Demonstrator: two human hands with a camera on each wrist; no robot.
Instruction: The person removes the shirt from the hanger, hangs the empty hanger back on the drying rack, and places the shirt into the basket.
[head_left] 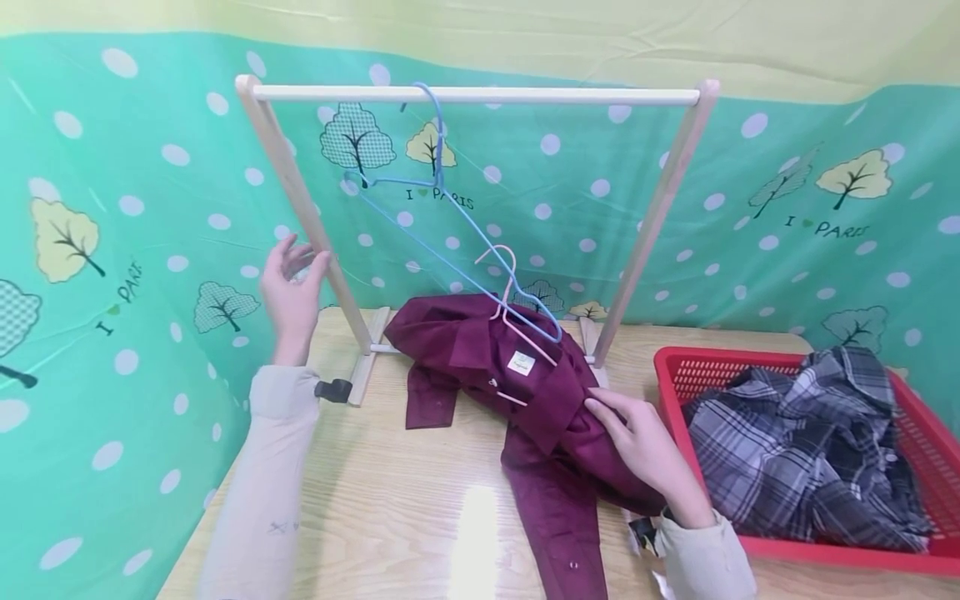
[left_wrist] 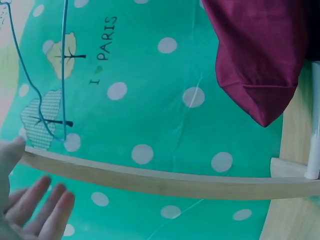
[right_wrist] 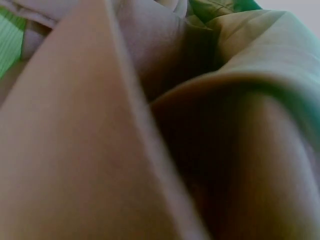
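A maroon shirt lies bunched on the table with a pale pink hanger partly inside its collar; the hook sticks up out of the neck. My right hand pinches the shirt at its right shoulder, beside the collar. In the right wrist view, blurred close folds of cloth hide the fingers. Raised beside the rack's left post, my left hand holds nothing, its fingers loosely bent. In the left wrist view that hand is near the wooden post, with the shirt sleeve farther off.
A blue hanger hangs tilted from the rack's white bar, its low end in front of the shirt. At the right stands a red basket holding a plaid shirt. A dotted green curtain surrounds the table.
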